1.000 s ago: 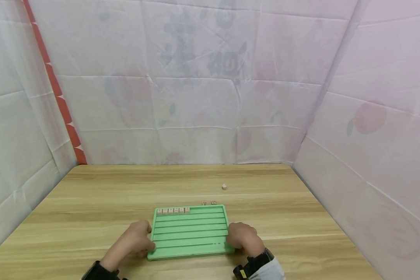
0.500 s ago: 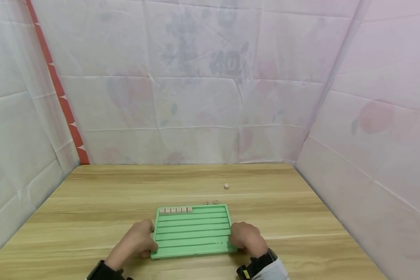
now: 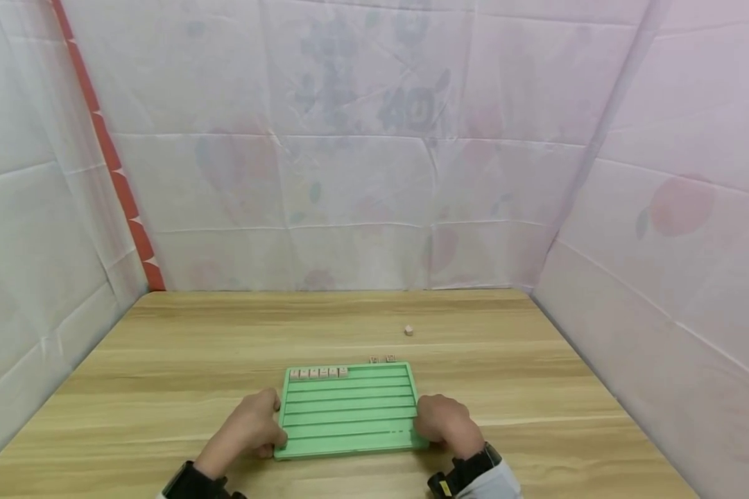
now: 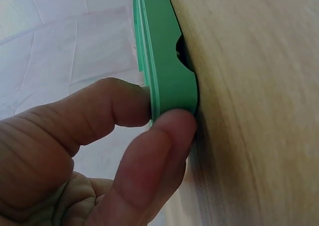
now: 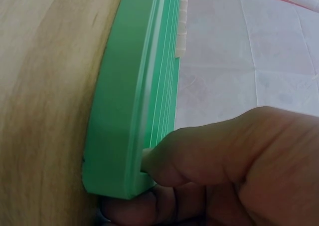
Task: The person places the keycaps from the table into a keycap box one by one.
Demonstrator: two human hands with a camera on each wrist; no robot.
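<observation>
A green ridged tray [image 3: 349, 421] lies on the table, its long sides running left to right. Several small pale tiles [image 3: 318, 373] stand in a row at the left of its farthest groove. My left hand [image 3: 250, 424] pinches the tray's left end near the front corner; thumb and a finger touch the rim and side in the left wrist view. On the opposite end my right hand [image 3: 444, 421] grips the front right corner. In the right wrist view its thumb [image 5: 199, 151] lies over the rim, with curled fingers low beside the corner, partly hidden.
Two small tiles [image 3: 382, 360] lie just behind the tray's far edge. Farther back sits another single small tile [image 3: 408, 330]. Pale printed sheets [image 3: 349, 173] wall in the wood-grain table [image 3: 193, 346] at the back and both sides.
The whole head view has shifted slightly, so table, tray and hands all appear a little farther right. Both hands keep their hold, and the tray shows no clear movement on the table.
</observation>
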